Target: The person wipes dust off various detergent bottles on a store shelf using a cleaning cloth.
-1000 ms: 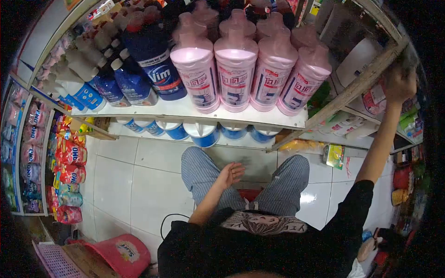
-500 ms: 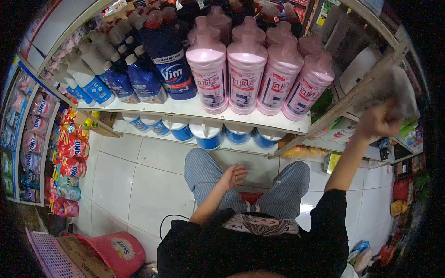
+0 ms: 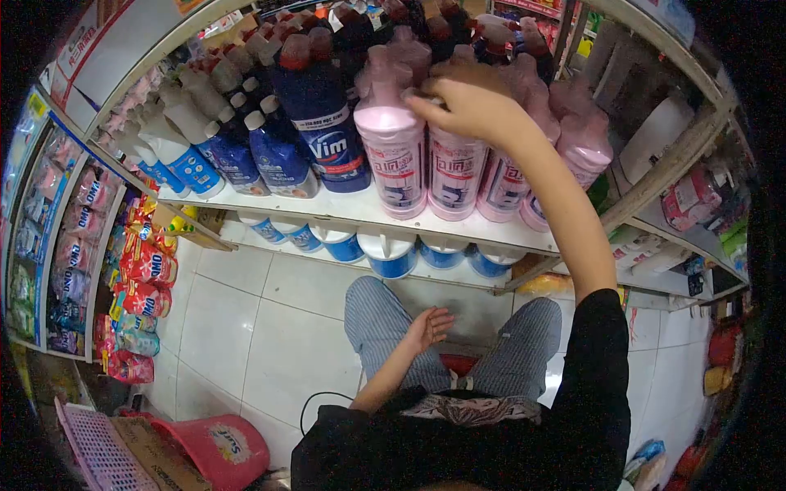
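Observation:
My right hand point(image 3: 475, 102) reaches over the front row of pink bottles on the shelf. Its blurred fingers and thumb point left, across the neck of the second pink bottle point(image 3: 458, 164), with the thumb tip close to the shoulder of the first pink bottle point(image 3: 390, 155). I cannot tell whether the fingers grip anything. Left of these stands a dark blue Vim bottle point(image 3: 327, 139). Low between the knees, my left hand point(image 3: 430, 329) hangs open and holds nothing, its fingers loosely spread by the striped trousers point(image 3: 381, 315).
Blue bottles point(image 3: 274, 151) and white-topped tubs point(image 3: 389, 255) fill the shelf's left part and lower level. An upright wooden post point(image 3: 671, 168) borders it on the right. OMO bags point(image 3: 147, 266) hang left; a red Surf basin point(image 3: 233, 446) sits on the tiled floor point(image 3: 286, 352).
My right hand has swung from the far right, where a pale blurred thing showed by it, over to the pink bottles. The view has shifted slightly; my left hand keeps its pose.

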A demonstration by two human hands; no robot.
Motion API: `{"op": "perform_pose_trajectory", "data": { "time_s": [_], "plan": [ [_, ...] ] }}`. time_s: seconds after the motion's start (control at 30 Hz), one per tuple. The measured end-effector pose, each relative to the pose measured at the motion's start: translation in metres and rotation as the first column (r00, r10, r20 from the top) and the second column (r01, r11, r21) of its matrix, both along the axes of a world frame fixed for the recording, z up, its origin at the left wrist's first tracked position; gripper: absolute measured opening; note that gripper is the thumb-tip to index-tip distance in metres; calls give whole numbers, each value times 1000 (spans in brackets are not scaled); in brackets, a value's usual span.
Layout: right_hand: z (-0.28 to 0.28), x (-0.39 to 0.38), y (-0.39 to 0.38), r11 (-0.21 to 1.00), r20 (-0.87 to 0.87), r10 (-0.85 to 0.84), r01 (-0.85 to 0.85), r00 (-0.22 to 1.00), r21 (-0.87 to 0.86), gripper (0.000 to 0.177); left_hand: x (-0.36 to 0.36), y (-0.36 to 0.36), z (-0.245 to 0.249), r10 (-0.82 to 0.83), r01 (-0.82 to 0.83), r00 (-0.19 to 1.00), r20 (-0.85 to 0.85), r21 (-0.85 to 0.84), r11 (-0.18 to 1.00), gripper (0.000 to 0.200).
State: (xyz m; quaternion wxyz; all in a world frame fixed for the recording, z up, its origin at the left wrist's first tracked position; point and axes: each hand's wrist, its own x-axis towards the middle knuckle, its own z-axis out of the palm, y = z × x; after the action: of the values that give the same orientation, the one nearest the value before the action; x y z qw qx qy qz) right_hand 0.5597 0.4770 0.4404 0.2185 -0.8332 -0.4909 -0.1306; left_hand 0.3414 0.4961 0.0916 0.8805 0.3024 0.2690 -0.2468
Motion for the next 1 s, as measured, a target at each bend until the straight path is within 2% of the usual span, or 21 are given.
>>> {"op": "perform_pose_trajectory", "data": {
  "time_s": [0.03,0.1,0.13,0.2,0.33,0.4,0.43,0.5,0.53,0.6,0.63,0.67,0.73,0.77,0.8,0.87,0.9,0.93,1.0],
  "plan": [
    [1,-2,3,1000,-8,-2,2,1000,-2,32,1,-1,2,-9,9,1000,-4,-2,1000,39],
    [9,-8,11,969,346,-128,192,929,-156,28,1,-3,2,-23,23,1000,-11,-4,1000,38],
    [10,-9,14,969,344,-131,194,930,-156,28,3,-3,-1,-24,23,1000,-10,-2,1000,37],
    [10,-11,18,968,499,-184,245,847,-59,24,3,-3,0,-23,23,1000,-12,1,1000,36],
    [7,-2,22,978,585,-151,205,797,-26,21,4,-3,-5,-14,14,1000,-20,2,1000,37],
    [1,4,26,974,602,-221,201,767,102,25,2,-3,-7,-16,17,999,-38,7,1000,36],
    [-1,6,25,974,597,-223,200,771,106,25,3,-3,-7,-21,22,999,-34,12,1000,36],
    [2,5,23,967,462,-253,215,850,135,31,3,-1,-9,-20,21,999,-32,18,1000,35],
    [7,5,22,969,460,-247,208,853,133,31,4,-2,-12,-20,20,1000,-22,23,1000,35],
    [17,3,23,963,248,-263,268,932,13,36,2,-4,-12,-9,9,1000,-17,22,1000,34],
    [19,1,23,940,125,-343,340,931,44,40,2,-4,-12,-11,12,1000,-26,33,999,34],
    [19,3,23,944,128,-331,328,935,42,40,4,-4,-11,-11,13,999,-32,44,999,34],
    [18,13,22,960,-154,-205,230,967,162,45,5,-6,-7,1,1,999,-39,48,999,34],
    [11,16,23,920,-35,-259,258,965,294,44,3,-6,-6,0,3,999,-51,55,998,34],
    [9,22,21,923,-37,-249,248,968,294,44,3,-5,-6,10,-8,999,-52,55,998,34],
    [8,28,15,943,-259,-60,140,964,302,38,2,-6,-5,12,-8,998,-60,61,998,35],
    [5,24,12,878,-346,120,63,931,474,34,2,-6,-5,22,-19,998,-57,61,998,35],
    [1,29,11,879,-342,129,52,931,474,34,3,-6,-6,17,-13,998,-62,58,998,35],
    [1,30,9,811,-311,207,16,928,586,34,4,-5,-7,18,-15,998,-62,58,998,35]
  ]
}}
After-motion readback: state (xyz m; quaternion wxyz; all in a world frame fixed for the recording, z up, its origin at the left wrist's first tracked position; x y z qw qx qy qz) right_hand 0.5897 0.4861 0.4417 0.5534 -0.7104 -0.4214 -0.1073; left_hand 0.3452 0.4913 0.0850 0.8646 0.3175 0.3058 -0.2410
